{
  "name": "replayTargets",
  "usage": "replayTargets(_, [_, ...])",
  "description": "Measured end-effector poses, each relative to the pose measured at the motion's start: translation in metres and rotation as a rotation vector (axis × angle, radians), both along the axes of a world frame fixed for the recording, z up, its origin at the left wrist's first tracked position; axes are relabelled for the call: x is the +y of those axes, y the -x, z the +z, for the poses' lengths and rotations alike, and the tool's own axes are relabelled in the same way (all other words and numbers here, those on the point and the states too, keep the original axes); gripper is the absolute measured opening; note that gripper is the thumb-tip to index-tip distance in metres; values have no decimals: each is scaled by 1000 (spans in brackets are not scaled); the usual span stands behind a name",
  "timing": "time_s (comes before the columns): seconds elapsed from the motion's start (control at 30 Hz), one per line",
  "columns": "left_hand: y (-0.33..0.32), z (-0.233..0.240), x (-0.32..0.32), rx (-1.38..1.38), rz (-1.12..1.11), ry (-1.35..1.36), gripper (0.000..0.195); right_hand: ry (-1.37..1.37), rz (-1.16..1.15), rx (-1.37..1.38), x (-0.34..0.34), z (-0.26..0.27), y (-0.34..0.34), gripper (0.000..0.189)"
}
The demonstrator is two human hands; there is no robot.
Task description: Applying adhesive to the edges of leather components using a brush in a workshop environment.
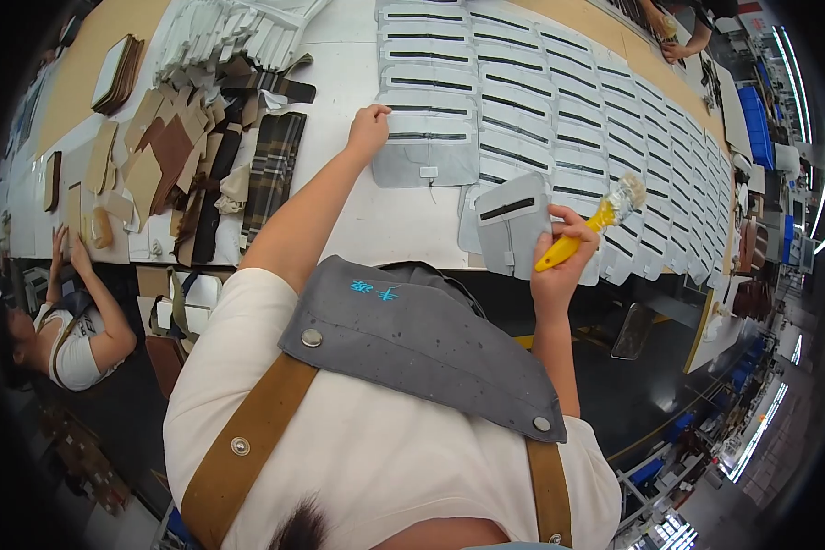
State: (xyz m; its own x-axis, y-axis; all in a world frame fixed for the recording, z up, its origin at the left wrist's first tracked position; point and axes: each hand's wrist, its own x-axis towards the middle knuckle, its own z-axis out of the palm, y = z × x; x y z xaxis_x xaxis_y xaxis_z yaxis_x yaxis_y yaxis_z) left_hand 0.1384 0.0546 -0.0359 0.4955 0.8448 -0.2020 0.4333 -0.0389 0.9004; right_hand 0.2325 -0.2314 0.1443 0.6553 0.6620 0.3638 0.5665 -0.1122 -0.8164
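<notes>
Overlapping grey fabric panels with black zipper strips (426, 165) lie in a column before me. My left hand (370, 132) is at the left edge of this column, its fingers curled and fingertips at a panel's edge; whether they pinch it cannot be told. In my right hand (565, 251) is a paintbrush with a yellow handle (557, 253), its whitish, coated bristles pointing up and away. The same hand's thumb and fingers hold the right edge of a tilted grey panel (512, 230), which has a black zipper strip and a small pale tab.
More columns of zippered panels (581, 141) spread rightward across the white table (340, 199). Leather and card pieces (172, 144), a folded plaid fabric (273, 179) and white strips (230, 34) lie left. One co-worker (82, 330) is at left; another's hands (674, 48) are at far right.
</notes>
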Motion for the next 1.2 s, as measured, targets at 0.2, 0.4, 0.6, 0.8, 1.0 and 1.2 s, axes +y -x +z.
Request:
replayTargets(0.2, [54, 9, -11, -28, 56, -384, 19, -40, 258, 217, 46, -12, 37, 34])
replayTargets(0.4, [142, 16, -46, 51, 82, -303, 19, -87, 173, 370, 53, -46, 49, 34])
replayTargets(0.6, [179, 36, -98, 217, -257, -495, 26, 352, 85, 67, 10, -113, 41, 21])
replayTargets(0.8, [183, 33, -125, 362, -608, -610, 35, 555, 425, -105, 57, -72, 36, 19])
replayTargets(1.0, [185, 36, -133, 324, -660, -575, 35, 359, 482, 188, 112, -80, 66, 18])
replayTargets(1.2, [186, 38, -136, 332, -623, -610, 36, 443, 642, 80, 122, -90, 95, 15])
